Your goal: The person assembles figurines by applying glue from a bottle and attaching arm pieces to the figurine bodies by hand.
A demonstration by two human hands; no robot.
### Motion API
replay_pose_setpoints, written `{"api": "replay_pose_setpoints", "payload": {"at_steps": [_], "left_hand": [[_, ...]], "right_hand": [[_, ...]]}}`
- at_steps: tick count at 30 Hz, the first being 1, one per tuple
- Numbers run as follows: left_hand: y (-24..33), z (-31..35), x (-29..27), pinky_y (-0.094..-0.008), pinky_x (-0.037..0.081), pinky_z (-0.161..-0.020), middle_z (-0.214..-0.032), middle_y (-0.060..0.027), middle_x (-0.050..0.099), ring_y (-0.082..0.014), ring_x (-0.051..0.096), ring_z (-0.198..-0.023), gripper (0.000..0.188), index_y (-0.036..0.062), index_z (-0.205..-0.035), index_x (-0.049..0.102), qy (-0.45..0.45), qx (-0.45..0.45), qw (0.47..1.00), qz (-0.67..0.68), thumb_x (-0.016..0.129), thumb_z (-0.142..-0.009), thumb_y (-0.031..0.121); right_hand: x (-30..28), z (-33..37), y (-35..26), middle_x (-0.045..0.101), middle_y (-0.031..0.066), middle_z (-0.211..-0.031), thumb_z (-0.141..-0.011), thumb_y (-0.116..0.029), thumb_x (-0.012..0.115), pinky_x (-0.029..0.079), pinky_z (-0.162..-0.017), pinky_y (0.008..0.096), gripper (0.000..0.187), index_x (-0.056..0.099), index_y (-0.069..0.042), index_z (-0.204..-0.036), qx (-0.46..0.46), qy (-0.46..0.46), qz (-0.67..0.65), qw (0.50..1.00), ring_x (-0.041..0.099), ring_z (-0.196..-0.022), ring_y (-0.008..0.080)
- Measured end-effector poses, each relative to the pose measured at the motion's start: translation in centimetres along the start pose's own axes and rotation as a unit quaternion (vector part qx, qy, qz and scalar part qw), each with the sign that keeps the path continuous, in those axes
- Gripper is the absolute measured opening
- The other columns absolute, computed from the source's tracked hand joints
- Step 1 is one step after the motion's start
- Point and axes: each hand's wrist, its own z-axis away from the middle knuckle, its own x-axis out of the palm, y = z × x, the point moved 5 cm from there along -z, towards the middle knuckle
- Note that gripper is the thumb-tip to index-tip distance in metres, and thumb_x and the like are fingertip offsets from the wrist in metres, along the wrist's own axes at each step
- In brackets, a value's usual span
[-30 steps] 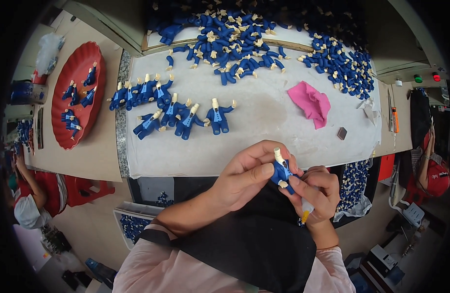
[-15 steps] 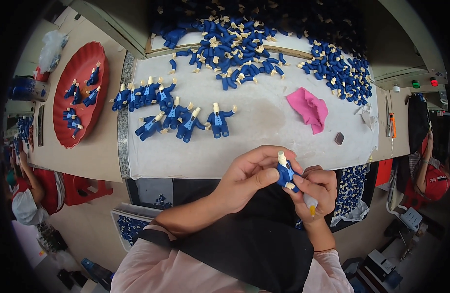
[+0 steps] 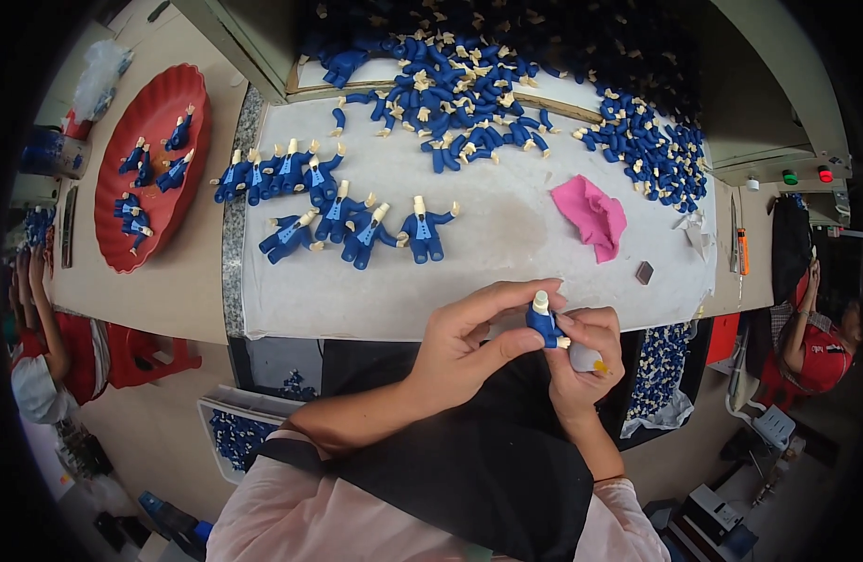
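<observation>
My left hand pinches a small blue-suited figurine between thumb and fingers, just off the table's near edge. The figurine is upright, with a cream neck stub and no head. Closed beside it, my right hand has its thumb and fingertips against the figurine's arm side. Tucked in that same hand is a small white squeeze bottle with a yellow tip. Several similar headless figurines lie in two rows at the left of the white-covered table.
Loose blue arms are heaped at the back, with another pile at right. A pink cloth and a small dark block lie right of centre. A red scalloped tray holds figurines at left. Other people sit at both sides.
The figurine has turned in my fingers, so less of its light-blue front shows. My right hand has shifted slightly left and up, with the bottle still in it.
</observation>
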Motion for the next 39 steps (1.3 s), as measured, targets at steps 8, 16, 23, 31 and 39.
{"api": "replay_pose_setpoints", "payload": {"at_steps": [8,16,23,31,39], "left_hand": [[-0.9,0.0,0.4,-0.0293,0.041,-0.085,-0.110,-0.0170,0.051,-0.0188,0.053,-0.098,0.038,-0.0018,-0.117,0.042,-0.025,-0.067,0.989,0.128,0.053,-0.081,0.007],[-0.5,0.1,0.7,-0.0267,0.038,-0.088,-0.111,-0.0093,0.050,-0.0154,0.048,-0.103,0.036,-0.0021,-0.115,0.044,-0.057,-0.080,0.988,0.116,0.053,-0.080,-0.002],[-0.8,0.3,0.6,-0.0278,0.040,-0.085,-0.109,-0.0121,0.051,-0.0158,0.052,-0.097,0.033,-0.0017,-0.109,0.048,-0.040,-0.127,0.979,0.157,0.054,-0.077,-0.003],[0.0,0.5,0.5,-0.0267,0.042,-0.082,-0.109,-0.0129,0.051,-0.0157,0.052,-0.097,0.033,-0.0021,-0.108,0.051,-0.043,-0.048,0.996,0.054,0.057,-0.075,-0.003],[-1.2,0.2,0.3,-0.0254,0.041,-0.084,-0.108,-0.0107,0.051,-0.0141,0.052,-0.096,0.036,-0.0012,-0.115,0.045,-0.033,-0.179,0.972,0.148,0.053,-0.080,0.004]], "right_hand": [[-0.4,-0.3,-1.4,0.050,0.0074,-0.072,-0.061,0.001,0.070,0.041,-0.049,0.0267,0.025,0.060,-0.003,-0.084,-0.087,-0.016,0.070,0.994,0.051,-0.057,0.0191],[-0.5,0.0,-0.9,0.051,0.0087,-0.070,-0.064,-0.004,0.070,0.042,-0.049,0.0285,0.021,0.059,-0.001,-0.082,-0.099,-0.014,0.035,0.994,0.051,-0.054,0.0212],[-0.2,0.4,-0.2,0.052,0.0103,-0.070,-0.061,0.004,0.067,0.043,-0.051,0.0290,0.024,0.058,0.000,-0.082,-0.079,-0.016,-0.003,0.997,0.052,-0.055,0.0217],[-0.2,0.5,-0.5,0.053,0.0113,-0.071,-0.060,0.006,0.065,0.043,-0.050,0.0295,0.023,0.057,0.001,-0.082,-0.081,-0.028,-0.015,0.996,0.052,-0.055,0.0223],[-0.1,0.8,-0.6,0.053,0.0102,-0.071,-0.059,0.006,0.069,0.042,-0.049,0.0264,0.029,0.055,-0.001,-0.084,-0.045,-0.030,0.031,0.998,0.052,-0.056,0.0190]]}}
